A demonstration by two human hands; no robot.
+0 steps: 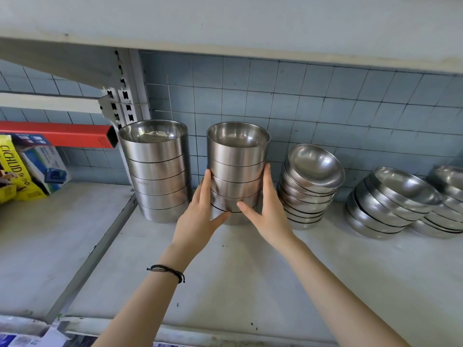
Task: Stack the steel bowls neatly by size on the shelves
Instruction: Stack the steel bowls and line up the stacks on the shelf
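A tall stack of straight-sided steel bowls [238,161] stands on the grey shelf [225,271] near the tiled back wall. My left hand [200,214] grips its left side and my right hand [265,211] grips its right side, thumbs across the front low down. A wider stack of similar bowls [157,171] stands just to the left. To the right lean a stack of shallow rounded bowls [310,186] and two further slanted stacks [390,204] [448,204].
The shelf above [225,23] hangs low over the stacks. A slotted upright post [125,96] and a red bar [55,134] stand at the left, with boxed goods [27,169] on the neighbouring shelf. A metal rail [95,254] divides the two shelves.
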